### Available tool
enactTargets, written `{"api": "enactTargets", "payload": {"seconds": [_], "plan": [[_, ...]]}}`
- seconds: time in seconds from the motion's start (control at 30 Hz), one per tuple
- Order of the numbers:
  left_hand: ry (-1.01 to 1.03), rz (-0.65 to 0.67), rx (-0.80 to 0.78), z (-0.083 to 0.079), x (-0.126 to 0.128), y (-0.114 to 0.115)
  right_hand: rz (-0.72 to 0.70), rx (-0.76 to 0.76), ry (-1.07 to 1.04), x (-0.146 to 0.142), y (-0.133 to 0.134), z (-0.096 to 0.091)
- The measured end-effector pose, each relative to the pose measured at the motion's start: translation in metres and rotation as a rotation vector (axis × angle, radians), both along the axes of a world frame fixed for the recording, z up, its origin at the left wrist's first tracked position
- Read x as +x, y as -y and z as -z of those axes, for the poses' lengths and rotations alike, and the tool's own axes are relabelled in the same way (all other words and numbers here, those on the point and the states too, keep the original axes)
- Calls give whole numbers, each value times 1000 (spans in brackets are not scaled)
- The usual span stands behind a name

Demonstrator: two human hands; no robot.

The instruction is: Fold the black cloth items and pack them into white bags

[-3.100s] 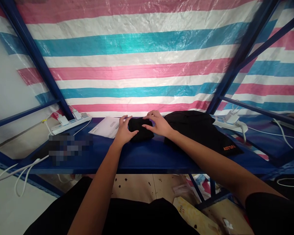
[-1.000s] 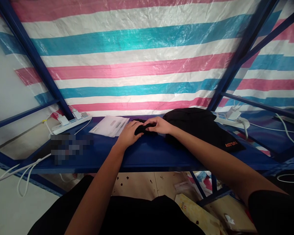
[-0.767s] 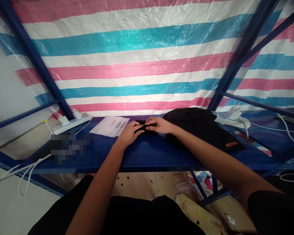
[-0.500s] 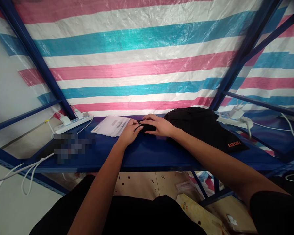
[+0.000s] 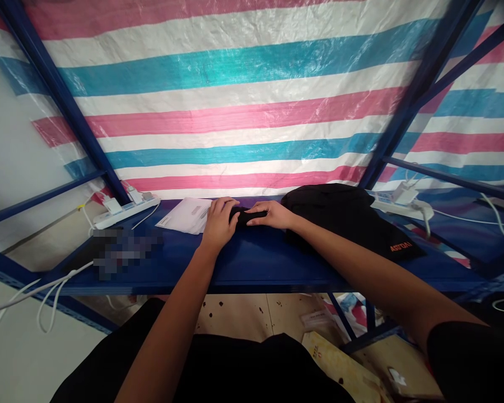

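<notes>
A small, dark, soft-looking black bundle (image 5: 247, 217) lies on the blue shelf (image 5: 256, 263), between my two hands; its exact kind cannot be made out. My left hand (image 5: 220, 221) curls around its left end, thumb against the near side. From the right, my right hand (image 5: 274, 215) pinches the other end between thumb and fingers. Beneath and left of my left hand are white printed sheets or envelopes (image 5: 182, 215), partly covered by it. Close beyond my right wrist lies a black cloth item, perhaps a bag or garment (image 5: 331, 210), with orange lettering.
White power strips with plugs stand at the left (image 5: 126, 210) and right (image 5: 403, 204). White cables (image 5: 54, 285) hang at the left edge. Blue posts frame a striped plastic sheet (image 5: 235, 117) behind. Cardboard boxes (image 5: 344, 364) lie on the floor below.
My left hand has shifted slightly left and up, further over the papers. My right-hand fingers have drawn together from spread over the bundle to a pinch on its right end.
</notes>
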State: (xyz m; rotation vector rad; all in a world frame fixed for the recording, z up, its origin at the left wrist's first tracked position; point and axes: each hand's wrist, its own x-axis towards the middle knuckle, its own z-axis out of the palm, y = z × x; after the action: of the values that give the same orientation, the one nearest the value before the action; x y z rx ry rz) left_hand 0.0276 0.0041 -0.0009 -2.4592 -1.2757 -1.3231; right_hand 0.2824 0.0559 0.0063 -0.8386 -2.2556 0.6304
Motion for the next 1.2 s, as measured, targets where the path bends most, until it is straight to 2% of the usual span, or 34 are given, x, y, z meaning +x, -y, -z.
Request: {"api": "enactTargets", "payload": {"seconds": [0.13,0.23,0.3,0.47,0.57,0.73,0.97,1.13,1.2], "plan": [[-263,106,8,-5,3,12,-9,-118,-37,1,-6,3],[-334,91,-16,-5,6,12,-59,-88,14,4,-5,0],[-367,63,-35,-3,7,9,-40,38,53,6,-1,-4],[-363,-9,-85,2,10,0,80,490,153,5,16,-13],[-328,-32,-97,2,10,-4,26,571,262,-2,23,-15],[-263,18,-160,-2,7,-4,-4,524,398,-10,24,-9],[-452,-50,72,1,22,19,37,443,364,-8,14,-10],[-416,-121,-61,5,28,17,59,211,294,-7,8,-13],[-441,-154,-92,6,29,14,66,194,291,-9,11,-14]]}}
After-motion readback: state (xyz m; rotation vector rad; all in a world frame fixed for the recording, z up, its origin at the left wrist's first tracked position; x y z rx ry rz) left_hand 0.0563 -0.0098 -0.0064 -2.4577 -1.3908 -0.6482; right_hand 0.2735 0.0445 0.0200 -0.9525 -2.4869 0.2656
